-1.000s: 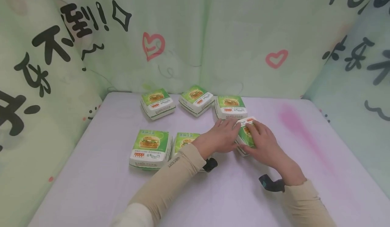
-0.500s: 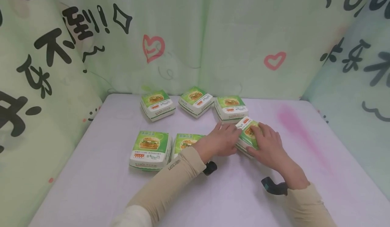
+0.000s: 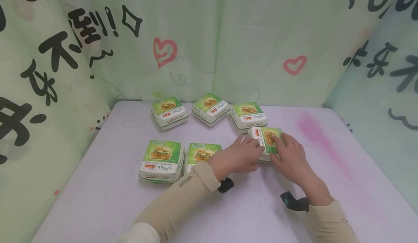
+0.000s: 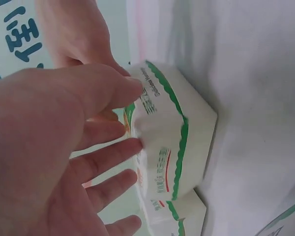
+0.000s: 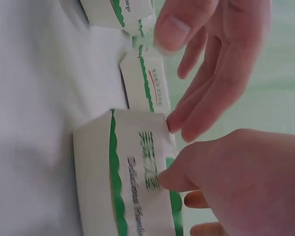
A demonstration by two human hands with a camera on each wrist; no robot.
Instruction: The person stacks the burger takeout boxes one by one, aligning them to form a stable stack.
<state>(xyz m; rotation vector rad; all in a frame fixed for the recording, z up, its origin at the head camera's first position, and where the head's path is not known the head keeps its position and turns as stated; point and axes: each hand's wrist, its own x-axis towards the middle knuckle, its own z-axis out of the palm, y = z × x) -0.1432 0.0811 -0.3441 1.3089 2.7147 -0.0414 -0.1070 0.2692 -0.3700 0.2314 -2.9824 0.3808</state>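
Observation:
A green-and-white burger box (image 3: 258,134), printed with a burger, lies on the table between my two hands, its white label strip toward the left. My right hand (image 3: 292,159) grips its right side, thumb against the front wall and fingers over the top, as the thumb in the right wrist view (image 5: 177,177) shows. My left hand (image 3: 236,156) is at the box's left end. Its fingers look loosely extended in the left wrist view, fingertips (image 4: 132,145) right at the box's top edge. Behind this box, close to its far edge, sits another burger box (image 3: 249,116).
Two more burger boxes, one at far left (image 3: 169,114) and one tilted in angle (image 3: 210,108), stand along the back. In front are a left burger box (image 3: 161,159) and a neighbouring burger box (image 3: 200,152), partly covered by my left sleeve (image 3: 183,192). A printed curtain (image 3: 235,54) encloses the table.
The handled burger box has turned counterclockwise, its white label going from the far side to the left. It and my right hand have shifted slightly right; the other boxes stay put.

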